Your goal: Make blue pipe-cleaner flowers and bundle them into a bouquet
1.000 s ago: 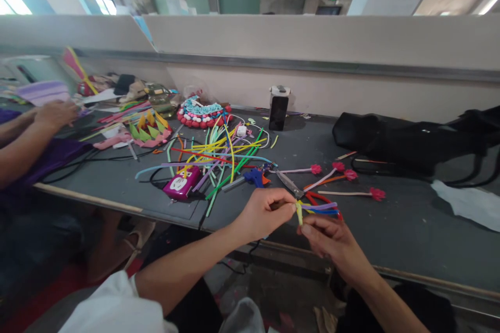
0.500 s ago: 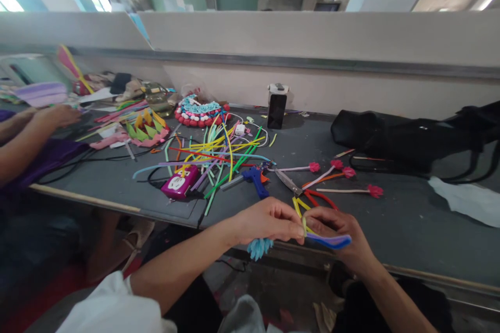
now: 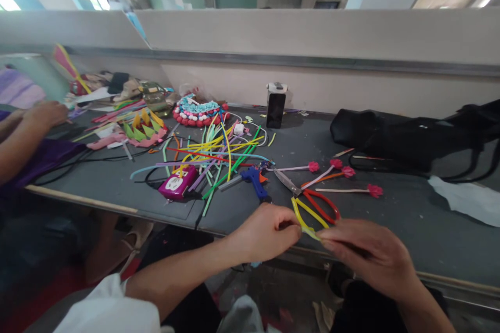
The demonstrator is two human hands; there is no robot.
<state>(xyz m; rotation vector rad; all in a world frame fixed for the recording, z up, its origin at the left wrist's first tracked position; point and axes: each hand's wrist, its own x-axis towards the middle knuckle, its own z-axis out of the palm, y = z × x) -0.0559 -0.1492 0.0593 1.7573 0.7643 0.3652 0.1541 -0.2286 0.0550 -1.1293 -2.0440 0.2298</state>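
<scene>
My left hand [image 3: 269,233] is closed in a pinch at the table's front edge, with a bit of light blue [image 3: 255,264] showing under it. My right hand [image 3: 371,252] pinches just to its right. A short pale green strip [image 3: 310,232] stretches between the fingertips of both hands. Right behind them lie scissors [image 3: 288,182] with one red and one yellow handle, blades pointing away. Pink-tipped stems [image 3: 346,190] rest beside the scissors. A blue glue gun [image 3: 255,181] lies to their left.
Coloured strips [image 3: 222,145] spread around a purple box [image 3: 177,182]. A phone [image 3: 275,110] stands by the wall. A black bag [image 3: 375,138] and white paper [image 3: 464,200] lie right. At far left, another person's hand [image 3: 47,113] works near a petal-shaped crown [image 3: 144,132].
My right hand has moved right and turned flatter, drawing away from my left. The blue-purple piece between them is out of sight. The other person's hand has shifted left.
</scene>
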